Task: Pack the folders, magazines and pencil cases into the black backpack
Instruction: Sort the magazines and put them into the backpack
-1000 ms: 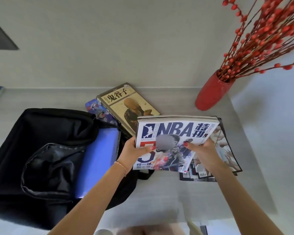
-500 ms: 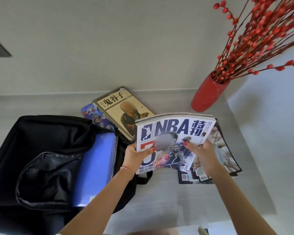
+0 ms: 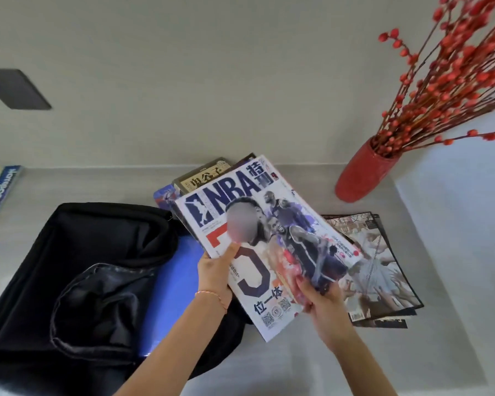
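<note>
Both hands grip the NBA magazine (image 3: pixel 269 241), lifted and tilted above the table (image 3: pixel 312 361): the left hand (image 3: pixel 215 277) pinches its left edge, the right hand (image 3: pixel 320 298) its near right edge. Left of it the black backpack (image 3: pixel 77 270) lies open, with a blue folder (image 3: pixel 172 290) standing inside. More magazines (image 3: pixel 377 270) lie stacked to the right, a book (image 3: pixel 203 174) at the far side.
</note>
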